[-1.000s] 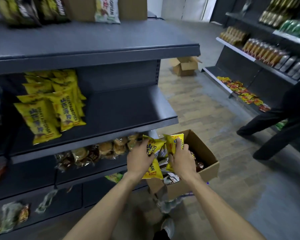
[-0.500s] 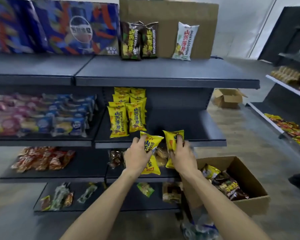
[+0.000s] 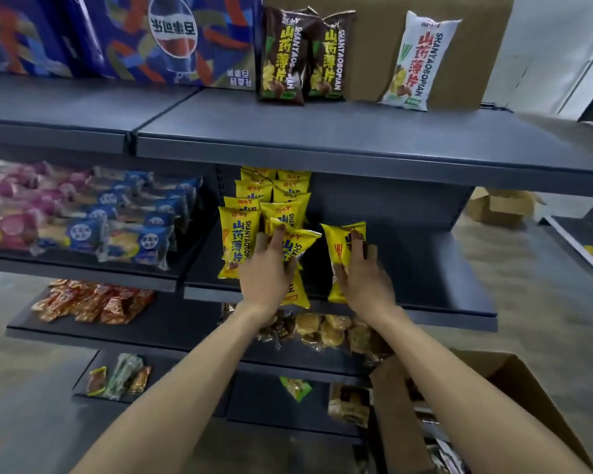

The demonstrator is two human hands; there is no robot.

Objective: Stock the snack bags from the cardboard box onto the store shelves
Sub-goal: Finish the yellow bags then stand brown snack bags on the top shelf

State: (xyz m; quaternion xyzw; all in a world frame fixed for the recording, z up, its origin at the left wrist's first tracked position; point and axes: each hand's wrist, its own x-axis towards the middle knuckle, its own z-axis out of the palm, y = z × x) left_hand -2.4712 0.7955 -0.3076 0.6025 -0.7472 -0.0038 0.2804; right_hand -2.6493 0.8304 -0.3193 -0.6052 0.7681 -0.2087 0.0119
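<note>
Fingers of left hand (image 3: 266,268) and right hand (image 3: 362,277) each grip glossy yellow snack bags (image 3: 297,246), raised beside the matching stack (image 3: 235,241) for shelving.

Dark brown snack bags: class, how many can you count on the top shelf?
2. Both stand upright side by side on the top shelf, left bag and right bag, overlapping slightly, left of a white bag. Others could be hidden behind them.

Left hand (image 3: 266,268) grips yellow bags (image 3: 297,248); right hand (image 3: 363,275) grips another bag (image 3: 339,248). Both are over the shelf (image 3: 442,285), stacked bags (image 3: 250,217) just left, box (image 3: 514,388) below right.
</note>
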